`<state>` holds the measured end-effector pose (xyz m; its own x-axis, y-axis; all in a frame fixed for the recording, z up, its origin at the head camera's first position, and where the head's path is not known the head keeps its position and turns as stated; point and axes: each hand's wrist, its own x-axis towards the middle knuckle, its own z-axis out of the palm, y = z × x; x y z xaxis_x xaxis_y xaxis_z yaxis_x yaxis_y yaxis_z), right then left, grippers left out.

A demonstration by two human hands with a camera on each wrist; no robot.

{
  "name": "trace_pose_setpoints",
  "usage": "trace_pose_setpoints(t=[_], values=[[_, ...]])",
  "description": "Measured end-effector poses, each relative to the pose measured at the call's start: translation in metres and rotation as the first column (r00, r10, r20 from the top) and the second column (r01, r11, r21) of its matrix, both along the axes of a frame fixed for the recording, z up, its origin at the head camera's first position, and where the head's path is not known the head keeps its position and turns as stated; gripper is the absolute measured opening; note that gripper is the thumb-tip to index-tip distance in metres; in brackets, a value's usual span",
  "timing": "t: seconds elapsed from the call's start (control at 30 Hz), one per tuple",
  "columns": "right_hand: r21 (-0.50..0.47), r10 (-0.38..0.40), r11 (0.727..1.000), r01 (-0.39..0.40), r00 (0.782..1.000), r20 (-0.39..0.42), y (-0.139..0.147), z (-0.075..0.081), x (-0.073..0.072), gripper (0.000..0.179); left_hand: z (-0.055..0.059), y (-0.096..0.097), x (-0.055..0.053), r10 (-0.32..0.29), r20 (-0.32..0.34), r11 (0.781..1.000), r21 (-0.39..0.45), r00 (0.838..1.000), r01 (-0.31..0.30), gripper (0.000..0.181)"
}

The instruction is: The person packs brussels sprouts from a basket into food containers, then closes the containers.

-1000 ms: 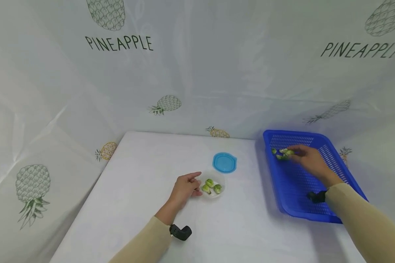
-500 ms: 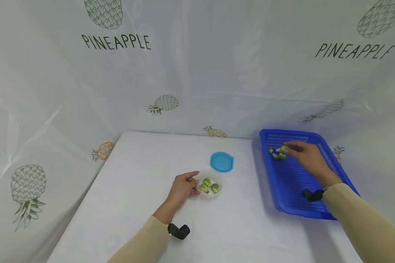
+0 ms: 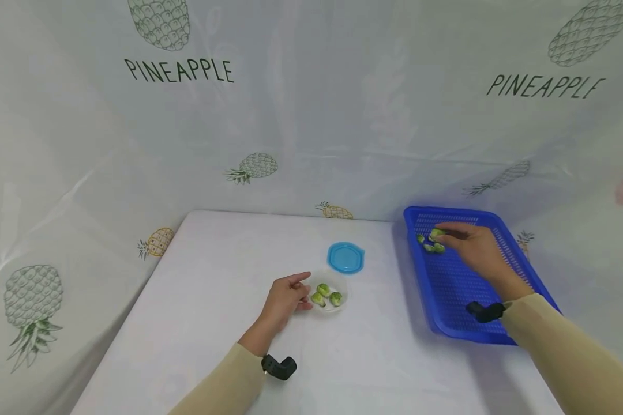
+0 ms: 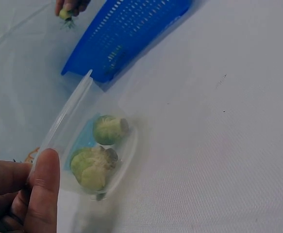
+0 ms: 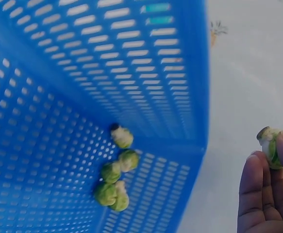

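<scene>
My left hand (image 3: 282, 300) pinches the rim of a small clear plastic bowl (image 4: 66, 109) between thumb and fingers. Three green Brussels sprouts lie in the bowl; in the left wrist view two show through its wall, one of them a front sprout (image 4: 90, 170). Over the far left part of a blue plastic basket (image 3: 436, 317), my right hand (image 3: 475, 249) holds another Brussels sprout (image 5: 272, 145) with its fingertips, stem end outward. Below it, several more sprouts (image 5: 109, 172) are gathered in the basket's corner.
Just behind the bowl lies a light blue lid (image 3: 346, 257) on the white-covered table (image 3: 228, 259). The basket stands at the table's right side, its walls raised. A pale sheet (image 3: 311, 115) printed with pineapples hangs behind the table.
My right hand has risen a little and shifted left with the sprout, uncovering more of the sprouts below. My left hand stays at the bowl. The head view has turned slightly right.
</scene>
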<state>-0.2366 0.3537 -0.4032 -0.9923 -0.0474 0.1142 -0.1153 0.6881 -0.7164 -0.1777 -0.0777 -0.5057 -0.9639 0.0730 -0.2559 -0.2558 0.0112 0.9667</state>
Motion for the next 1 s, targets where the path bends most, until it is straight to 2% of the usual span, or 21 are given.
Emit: trace_pose_setpoints(t=[0.33,0.57,0.77,1.0], values=[[-0.025,0.023,0.999,-0.024,0.998,-0.051,-0.015,0.003,0.007,0.039,0.0,-0.002,0.002,-0.002,0.006,1.0,0.003,1.0,0.002,0.043],[-0.093,0.023,0.995,-0.034,0.992,-0.123,-0.032,0.004,0.013,0.035,0.002,-0.002,0.002,0.003,0.008,1.0,0.007,1.0,-0.004,0.042],[-0.18,0.046,0.981,-0.067,0.992,-0.118,-0.047,0.004,0.019,0.033,0.002,-0.002,0.002,-0.005,0.002,1.0,0.004,1.0,0.005,0.043],[-0.183,0.049,0.981,-0.071,0.991,-0.126,-0.064,-0.001,0.024,0.031,0.002,-0.003,0.002,-0.005,0.002,1.0,-0.008,1.0,0.005,0.043]])
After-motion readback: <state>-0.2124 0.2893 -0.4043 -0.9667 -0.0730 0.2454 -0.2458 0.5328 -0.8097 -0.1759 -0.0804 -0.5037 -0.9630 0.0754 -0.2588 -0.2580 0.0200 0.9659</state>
